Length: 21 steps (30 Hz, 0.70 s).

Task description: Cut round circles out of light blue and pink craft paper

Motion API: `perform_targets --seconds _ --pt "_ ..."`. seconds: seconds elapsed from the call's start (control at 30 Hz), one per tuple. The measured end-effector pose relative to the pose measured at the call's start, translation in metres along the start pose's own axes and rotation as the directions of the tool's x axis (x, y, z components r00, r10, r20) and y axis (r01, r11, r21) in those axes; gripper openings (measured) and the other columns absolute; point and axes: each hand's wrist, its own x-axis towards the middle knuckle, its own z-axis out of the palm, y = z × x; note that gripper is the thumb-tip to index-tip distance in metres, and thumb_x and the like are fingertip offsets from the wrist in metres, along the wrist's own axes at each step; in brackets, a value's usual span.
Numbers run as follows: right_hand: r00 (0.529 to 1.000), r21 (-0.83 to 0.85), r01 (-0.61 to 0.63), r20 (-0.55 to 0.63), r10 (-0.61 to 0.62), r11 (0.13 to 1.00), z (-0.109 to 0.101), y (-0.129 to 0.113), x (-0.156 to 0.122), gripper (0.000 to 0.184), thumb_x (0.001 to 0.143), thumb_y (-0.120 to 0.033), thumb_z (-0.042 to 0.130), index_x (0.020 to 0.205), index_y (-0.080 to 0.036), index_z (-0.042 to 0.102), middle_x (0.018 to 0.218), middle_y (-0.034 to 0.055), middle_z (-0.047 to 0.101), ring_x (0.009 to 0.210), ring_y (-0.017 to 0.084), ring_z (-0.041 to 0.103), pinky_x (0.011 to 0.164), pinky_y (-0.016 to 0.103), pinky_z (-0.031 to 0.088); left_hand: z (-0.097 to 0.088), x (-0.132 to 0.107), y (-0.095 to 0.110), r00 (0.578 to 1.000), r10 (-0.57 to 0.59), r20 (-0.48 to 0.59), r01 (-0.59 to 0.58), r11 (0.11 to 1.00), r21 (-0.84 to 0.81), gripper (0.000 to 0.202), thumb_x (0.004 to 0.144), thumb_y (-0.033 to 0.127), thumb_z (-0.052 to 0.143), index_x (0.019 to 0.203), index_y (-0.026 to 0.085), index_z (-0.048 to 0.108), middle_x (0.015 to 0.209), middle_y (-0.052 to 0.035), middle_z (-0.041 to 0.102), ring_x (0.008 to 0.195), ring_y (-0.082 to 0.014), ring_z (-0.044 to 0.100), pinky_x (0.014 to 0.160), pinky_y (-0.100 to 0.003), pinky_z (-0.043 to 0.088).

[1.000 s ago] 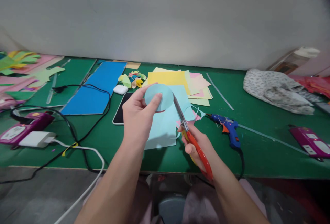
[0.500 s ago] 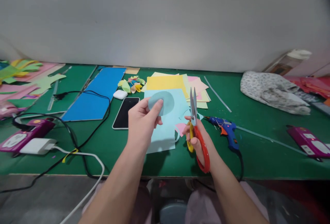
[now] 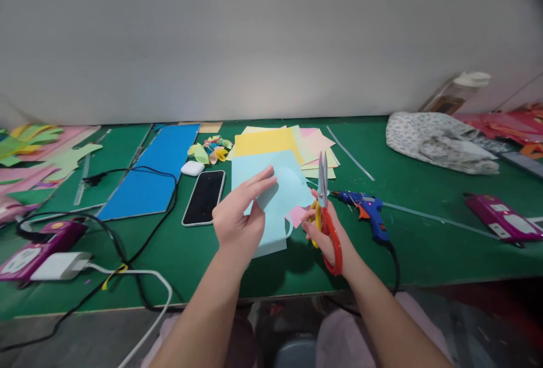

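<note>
My left hand (image 3: 241, 210) hovers over light blue paper (image 3: 271, 238), fingers stretched out and nothing visible between them. A faint curved outline of a round light blue piece shows on that paper beside my fingertips; its left part is hidden or in shadow. In my right hand (image 3: 335, 232) are scissors (image 3: 323, 178) with one red and one yellow handle, blades pointing up and slightly apart. Between the hands lie a pink paper scrap (image 3: 297, 215) and a thin curved blue offcut (image 3: 289, 225). Yellow paper (image 3: 265, 143) lies behind the blue sheet.
A phone (image 3: 204, 197), a white case (image 3: 192, 168) and a blue board (image 3: 148, 178) lie to the left, crossed by cables. On the right are a blue glue gun (image 3: 367, 208), a patterned cloth (image 3: 436, 142) and a purple power strip (image 3: 500, 218). A pale wall stands behind.
My left hand has let go of the round blue piece and opened its fingers over the paper. The scissors stay in my right hand. The camera view has tilted up slightly.
</note>
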Motion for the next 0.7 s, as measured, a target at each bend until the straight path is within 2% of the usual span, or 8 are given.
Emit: perform_targets --seconds 0.1,0.2,0.27,0.37,0.47,0.57,0.63,0.7 --pt "0.998 0.022 -0.028 0.051 0.026 0.999 -0.002 0.003 -0.002 0.079 0.076 -0.034 0.065 0.141 -0.034 0.020 0.085 -0.0031 0.058 0.057 0.012 0.054 0.057 0.029 0.050 0.002 -0.006 -0.002 0.994 0.109 0.011 -0.109 0.994 -0.013 0.055 0.078 -0.002 0.047 0.125 0.025 0.058 0.117 -0.0037 0.067 0.103 -0.0211 0.065 0.083 -0.030 0.056" --pt "0.996 0.063 -0.086 0.012 0.086 0.994 -0.002 0.002 -0.002 0.073 0.073 -0.037 0.066 0.136 -0.027 0.029 0.079 -0.0026 0.057 0.054 0.012 0.053 0.050 0.027 0.047 0.006 -0.012 0.001 0.993 0.116 0.022 -0.114 0.991 -0.065 0.051 0.084 0.006 0.043 0.131 0.024 0.051 0.117 -0.0058 0.067 0.100 -0.0214 0.067 0.080 -0.031 0.056" --pt "0.992 0.105 -0.111 -0.049 0.116 0.988 -0.001 0.000 -0.001 0.065 0.070 -0.042 0.068 0.125 -0.022 0.039 0.074 -0.0031 0.056 0.050 0.012 0.052 0.048 0.027 0.047 0.010 -0.014 0.005 0.999 0.034 0.027 -0.032 0.998 -0.058 0.045 0.086 0.011 0.046 0.129 0.024 0.051 0.114 -0.0060 0.068 0.099 -0.0210 0.067 0.080 -0.031 0.056" --pt "0.981 0.149 -0.117 -0.134 0.138 0.982 -0.003 -0.006 -0.002 0.056 0.064 -0.044 0.072 0.106 -0.020 0.044 0.070 -0.0038 0.058 0.046 0.012 0.053 0.048 0.028 0.047 0.015 -0.017 0.011 0.974 -0.221 0.058 0.222 0.975 -0.017 0.042 0.082 0.015 0.060 0.123 0.024 0.055 0.111 -0.0061 0.070 0.101 -0.0206 0.067 0.077 -0.026 0.055" --pt "0.978 0.159 -0.121 -0.150 0.145 0.980 -0.005 -0.012 -0.004 0.044 0.062 -0.043 0.074 0.088 -0.020 0.047 0.065 -0.0034 0.060 0.046 0.012 0.055 0.047 0.027 0.047 0.020 -0.020 0.013 0.876 -0.476 0.077 0.481 0.871 -0.097 0.040 0.077 0.020 0.067 0.116 0.022 0.060 0.112 -0.0078 0.069 0.106 -0.0212 0.064 0.077 -0.025 0.055" --pt "0.980 0.222 -0.135 -0.111 0.163 0.966 -0.004 -0.016 -0.006 0.039 0.062 -0.041 0.075 0.082 -0.019 0.049 0.060 -0.0050 0.058 0.044 0.011 0.053 0.045 0.025 0.044 0.025 -0.022 0.012 0.726 -0.678 0.111 0.684 0.697 -0.216 0.050 0.071 0.024 0.072 0.119 0.021 0.058 0.102 -0.0079 0.072 0.099 -0.0197 0.066 0.075 -0.025 0.054" --pt "0.984 0.311 -0.118 -0.088 0.152 0.943 -0.002 -0.017 -0.006 0.036 0.065 -0.039 0.073 0.085 -0.019 0.051 0.060 -0.0056 0.057 0.043 0.009 0.051 0.044 0.024 0.044 0.028 -0.022 0.013 0.647 -0.752 0.125 0.757 0.614 -0.225 0.057 0.068 0.026 0.075 0.121 0.021 0.057 0.084 -0.0037 0.073 0.086 -0.0162 0.068 0.072 -0.024 0.053" --pt "0.987 0.412 -0.074 -0.102 0.126 0.908 -0.001 -0.015 -0.003 0.035 0.067 -0.036 0.072 0.092 -0.019 0.053 0.064 -0.0051 0.059 0.043 0.009 0.052 0.046 0.024 0.045 0.032 -0.022 0.013 0.616 -0.778 0.125 0.783 0.587 -0.205 0.057 0.066 0.026 0.076 0.120 0.020 0.058 0.072 0.0006 0.070 0.072 -0.0123 0.066 0.067 -0.021 0.052"
